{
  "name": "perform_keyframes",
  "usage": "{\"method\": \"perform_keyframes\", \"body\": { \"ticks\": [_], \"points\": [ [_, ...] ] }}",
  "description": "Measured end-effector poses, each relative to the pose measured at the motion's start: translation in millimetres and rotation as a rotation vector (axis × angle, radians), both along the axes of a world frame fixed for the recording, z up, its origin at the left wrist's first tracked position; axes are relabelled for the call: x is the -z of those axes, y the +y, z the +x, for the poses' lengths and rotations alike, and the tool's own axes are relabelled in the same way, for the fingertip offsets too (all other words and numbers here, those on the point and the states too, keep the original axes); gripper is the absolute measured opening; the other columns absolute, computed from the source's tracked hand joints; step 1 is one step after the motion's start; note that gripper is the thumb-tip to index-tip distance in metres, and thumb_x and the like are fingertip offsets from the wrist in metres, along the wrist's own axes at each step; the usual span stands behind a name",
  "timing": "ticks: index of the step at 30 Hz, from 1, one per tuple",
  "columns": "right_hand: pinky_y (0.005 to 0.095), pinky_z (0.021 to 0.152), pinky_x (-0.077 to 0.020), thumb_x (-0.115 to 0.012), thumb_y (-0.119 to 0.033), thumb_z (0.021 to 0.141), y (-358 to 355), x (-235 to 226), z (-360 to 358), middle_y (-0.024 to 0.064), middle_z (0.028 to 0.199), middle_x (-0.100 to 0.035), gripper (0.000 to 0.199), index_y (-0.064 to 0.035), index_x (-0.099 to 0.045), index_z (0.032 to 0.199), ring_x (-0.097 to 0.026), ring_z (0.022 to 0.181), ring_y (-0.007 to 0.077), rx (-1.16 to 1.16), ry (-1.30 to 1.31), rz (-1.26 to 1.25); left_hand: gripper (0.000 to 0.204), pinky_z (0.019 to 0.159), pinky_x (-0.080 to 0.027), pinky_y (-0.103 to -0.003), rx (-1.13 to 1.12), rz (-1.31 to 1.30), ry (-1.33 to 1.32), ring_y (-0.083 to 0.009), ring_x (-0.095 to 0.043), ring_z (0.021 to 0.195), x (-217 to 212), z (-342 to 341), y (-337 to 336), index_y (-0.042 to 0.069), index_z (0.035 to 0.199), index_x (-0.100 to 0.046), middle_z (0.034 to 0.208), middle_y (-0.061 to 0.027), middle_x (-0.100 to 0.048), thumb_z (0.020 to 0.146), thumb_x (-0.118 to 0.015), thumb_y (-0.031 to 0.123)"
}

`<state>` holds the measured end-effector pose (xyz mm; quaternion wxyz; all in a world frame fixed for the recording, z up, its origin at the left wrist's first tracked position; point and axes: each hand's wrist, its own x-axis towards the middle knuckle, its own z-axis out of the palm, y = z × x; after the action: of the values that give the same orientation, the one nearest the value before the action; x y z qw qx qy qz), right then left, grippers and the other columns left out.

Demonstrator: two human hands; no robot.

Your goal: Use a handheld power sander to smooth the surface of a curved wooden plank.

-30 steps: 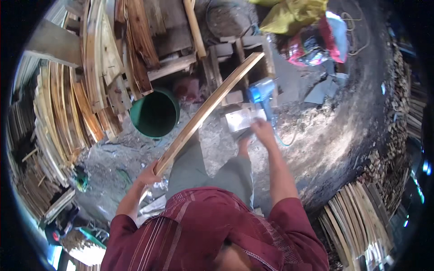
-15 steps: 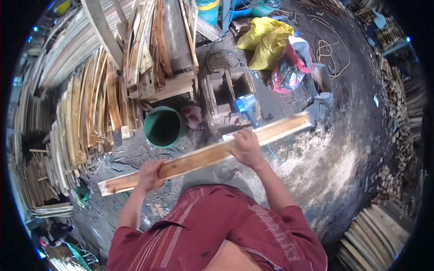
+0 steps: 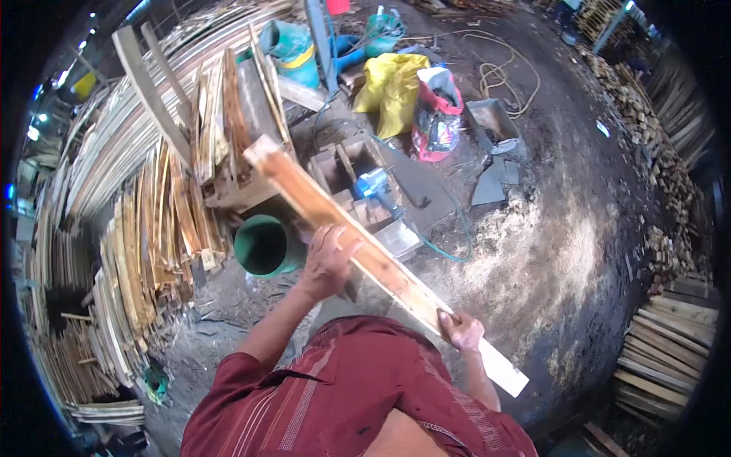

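Observation:
A long wooden plank (image 3: 335,217), brown-faced with pale edges, slants across in front of me, its far end up at the left and its near end low at the right. My left hand (image 3: 329,259) grips it around the middle, with the fingers over its face. Near the lower right end, my right hand (image 3: 461,332) is closed on the plank, thumb on top. Beyond the plank a blue nail gun (image 3: 375,185) lies on a wooden block stand (image 3: 358,156). Part of that stand is hidden by the plank.
A green bucket (image 3: 261,245) stands left of the plank. Stacked boards (image 3: 152,213) fill the left side, and more planks (image 3: 666,343) lie at the lower right. Yellow sacks (image 3: 392,91), a pink bag (image 3: 438,122) and a coiled hose (image 3: 502,80) sit farther back.
The plank has swung round: its left end now points away from me and its right end towards me. My right hand has come down towards the near end, my left moved forward.

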<state>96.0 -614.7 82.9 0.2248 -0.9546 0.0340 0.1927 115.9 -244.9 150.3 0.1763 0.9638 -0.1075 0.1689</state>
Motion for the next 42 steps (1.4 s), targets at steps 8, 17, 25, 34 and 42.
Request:
{"method": "perform_keyframes", "body": {
  "ticks": [8,17,25,34,42],
  "points": [
    [0.0387,0.052,-0.0474,-0.074,-0.056,0.071,-16.2,-7.8,-11.9,0.0125,0.056,-0.060,0.054,-0.0039,-0.061,0.062,-0.060,0.052,0.0288,0.217,-0.474,0.242,0.087,0.104,-0.036,-0.042,0.000,-1.045,0.647,-0.0300,-0.042,0.124,17.1,-50.5,-73.4,0.002,0.139,-0.032,0.127,-0.0176,-0.047,0.071,-0.082,0.021],
    [0.0399,0.078,-0.0485,-0.076,-0.015,0.073,116.6,-66.7,47.6,0.0137,0.086,-0.066,0.026,-0.0039,-0.068,0.094,-0.063,0.081,0.0302,-0.270,-0.711,0.735,0.102,0.100,-0.038,-0.039,-0.219,-1.330,0.024,-0.0222,-0.055,0.105,-31.2,-10.1,-90.8,0.007,0.145,0.005,0.117,-0.0134,-0.052,0.074,-0.067,0.001],
    [0.0395,0.078,-0.0500,-0.074,-0.017,0.077,194.8,-38.0,57.1,0.0169,0.094,-0.066,0.031,-0.0004,-0.065,0.102,-0.063,0.087,0.0330,-0.629,-0.286,0.998,0.056,0.084,-0.046,-0.031,-0.621,-1.310,-0.439,-0.0148,-0.055,0.092,-61.3,-59.5,72.7,0.010,0.122,-0.037,0.096,-0.0048,-0.055,0.077,-0.070,0.001],
    [0.0417,0.070,-0.0508,-0.068,-0.031,0.080,205.0,44.3,98.8,0.0177,0.084,-0.067,0.031,-0.0040,-0.068,0.096,-0.065,0.079,0.0346,-0.628,0.173,0.627,0.104,0.098,-0.043,-0.041,-0.800,-0.523,-0.255,-0.0226,-0.040,0.125,5.3,-111.8,212.5,0.015,0.147,-0.007,0.136,-0.0144,-0.038,0.072,-0.079,0.016],
    [0.0400,0.080,-0.0510,-0.066,-0.035,0.080,261.0,80.3,189.4,0.0197,0.093,-0.068,0.043,0.0003,-0.066,0.105,-0.066,0.089,0.0348,-0.383,0.235,0.309,0.094,0.096,-0.045,-0.036,-0.674,-0.575,0.641,-0.0310,-0.057,0.113,119.4,-10.3,226.5,0.006,0.140,-0.036,0.117,-0.0183,-0.058,0.056,-0.075,0.014]
  ]
}}
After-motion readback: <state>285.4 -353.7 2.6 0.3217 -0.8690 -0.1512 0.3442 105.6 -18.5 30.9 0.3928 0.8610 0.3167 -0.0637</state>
